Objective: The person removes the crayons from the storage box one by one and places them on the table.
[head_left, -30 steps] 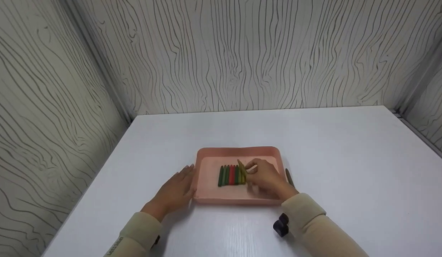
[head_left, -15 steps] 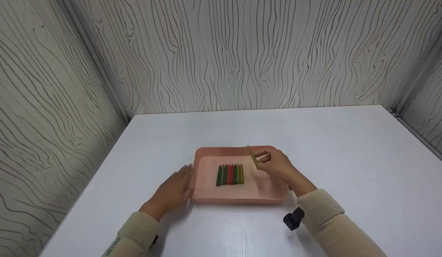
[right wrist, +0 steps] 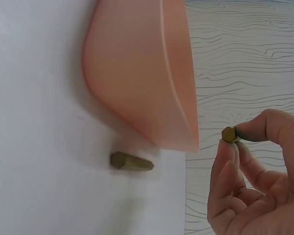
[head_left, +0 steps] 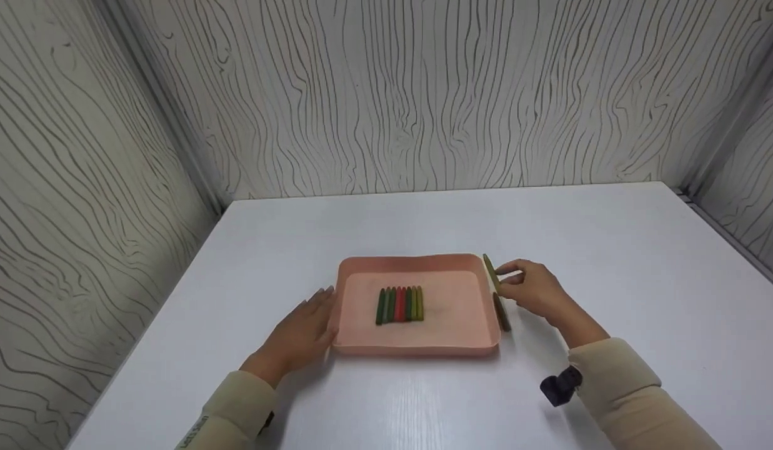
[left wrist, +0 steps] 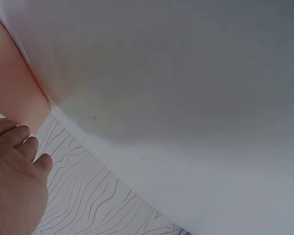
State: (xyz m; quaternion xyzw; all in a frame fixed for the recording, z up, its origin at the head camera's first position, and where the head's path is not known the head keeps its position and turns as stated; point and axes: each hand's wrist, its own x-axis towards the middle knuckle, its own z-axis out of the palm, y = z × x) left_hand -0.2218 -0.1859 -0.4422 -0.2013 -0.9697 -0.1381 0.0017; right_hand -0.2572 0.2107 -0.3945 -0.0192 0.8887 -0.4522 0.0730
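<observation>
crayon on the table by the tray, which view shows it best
The right wrist view: it shows the lying crayon large and unobstructed, flat end toward the camera, beside the tray. The head view shows it small, right of the tray. The left wrist view doesn't show it.

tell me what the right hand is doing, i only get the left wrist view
Observer: The right hand pinches an olive stick between thumb and fingers.

Operator: anything lying on that side of the pink tray

Observer: Yes, a second stick lies on the white table just outside its right wall.

Operator: and what's inside

Observer: A side-by-side row of green, red and olive sticks.
</observation>
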